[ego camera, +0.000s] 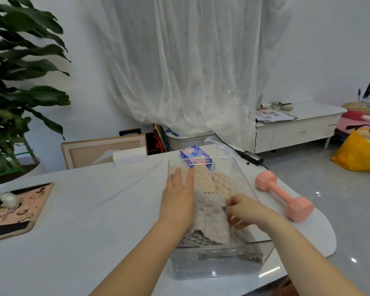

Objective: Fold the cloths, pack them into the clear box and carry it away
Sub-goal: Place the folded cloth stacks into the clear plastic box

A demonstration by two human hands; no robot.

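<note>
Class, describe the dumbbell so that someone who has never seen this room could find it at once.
Start at the white table. On its right end, just right of the clear box, lies the dumbbell. It alone is plain pink, a short bar with a thick head at each end.

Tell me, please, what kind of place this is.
Probably a living room at home: a sheer curtain at the back, a low white cabinet at the right, a large potted plant at the left.
</note>
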